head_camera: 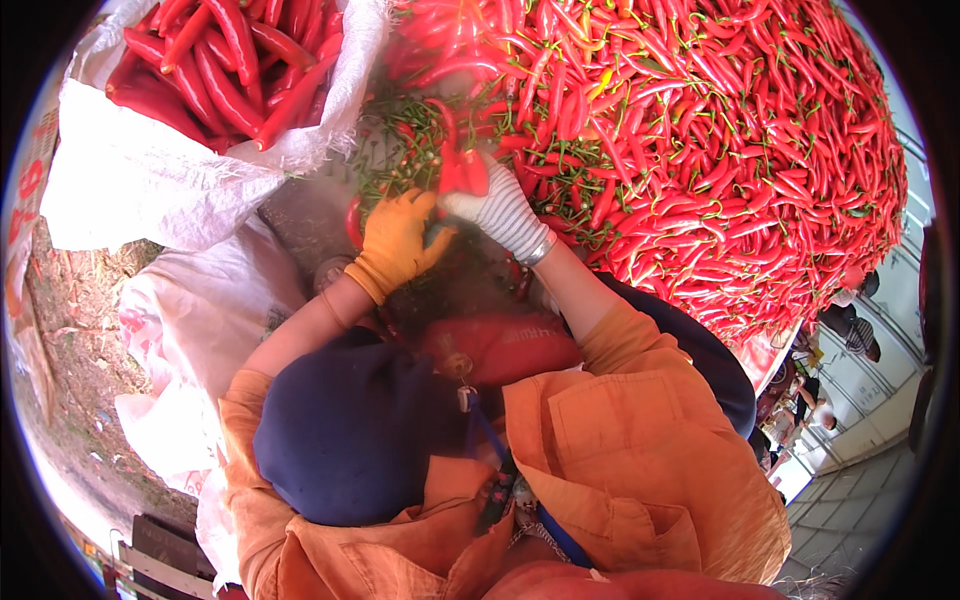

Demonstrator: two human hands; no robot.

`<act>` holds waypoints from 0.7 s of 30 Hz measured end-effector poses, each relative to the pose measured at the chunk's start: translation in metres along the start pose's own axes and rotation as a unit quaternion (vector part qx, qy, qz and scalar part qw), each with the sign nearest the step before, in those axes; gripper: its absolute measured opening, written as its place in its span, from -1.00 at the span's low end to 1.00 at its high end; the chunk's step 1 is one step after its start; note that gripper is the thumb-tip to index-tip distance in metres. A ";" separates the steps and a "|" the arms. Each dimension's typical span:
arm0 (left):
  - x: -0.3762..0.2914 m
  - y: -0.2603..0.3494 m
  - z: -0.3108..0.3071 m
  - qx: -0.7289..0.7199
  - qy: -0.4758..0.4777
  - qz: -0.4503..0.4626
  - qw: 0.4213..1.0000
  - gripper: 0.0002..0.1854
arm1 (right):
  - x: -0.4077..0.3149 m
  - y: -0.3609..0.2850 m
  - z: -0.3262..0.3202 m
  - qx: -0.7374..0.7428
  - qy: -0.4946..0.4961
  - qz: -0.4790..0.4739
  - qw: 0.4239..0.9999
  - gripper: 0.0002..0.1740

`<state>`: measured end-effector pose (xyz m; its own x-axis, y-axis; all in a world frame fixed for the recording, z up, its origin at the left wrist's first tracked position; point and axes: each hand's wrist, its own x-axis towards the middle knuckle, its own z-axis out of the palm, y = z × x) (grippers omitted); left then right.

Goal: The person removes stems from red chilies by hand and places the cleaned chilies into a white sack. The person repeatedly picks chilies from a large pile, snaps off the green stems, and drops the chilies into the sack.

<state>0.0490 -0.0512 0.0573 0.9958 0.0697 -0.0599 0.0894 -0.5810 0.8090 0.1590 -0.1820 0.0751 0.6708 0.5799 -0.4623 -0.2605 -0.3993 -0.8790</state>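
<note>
My right hand [491, 202], in a striped white and grey glove, is closed around a few red chili peppers [463, 171] just in front of me. Beside it on the left is my left hand [401, 236] in an orange glove, its thumb apart from the fingers; whether it holds anything small is hidden. Cut green chili stems [401, 161] lie beyond both hands. A huge heap of red chilies with green stems [697, 150] fills the front and right. At the upper left, an open white woven sack [157, 180] holds stemless red chilies [225, 71].
A second white sack [217, 292] stands left of my arm, on littered ground [90, 330]. A red cloth or bag [499, 349] lies at my lap. Other people [851, 330] are at the far right, near a pale metal wall [870, 390].
</note>
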 end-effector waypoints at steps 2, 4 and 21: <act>0.001 -0.003 0.001 -0.053 -0.040 -0.026 0.997 -0.68 | -0.003 -0.002 0.000 0.095 0.019 0.034 0.995 -0.55; 0.000 -0.006 0.000 -0.054 -0.045 0.004 0.998 -0.68 | -0.007 -0.005 -0.004 0.148 0.016 0.100 0.984 -0.66; 0.015 -0.048 -0.016 -0.305 0.006 -0.028 0.952 -0.61 | -0.013 -0.035 -0.026 -0.066 -0.214 0.042 0.974 -0.61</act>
<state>0.0591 -0.0096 0.0273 0.9892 0.0978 -0.1091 0.1094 0.0018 0.9940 0.1770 -0.1938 0.1152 0.2930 0.7733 -0.5623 -0.1920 -0.5285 -0.8269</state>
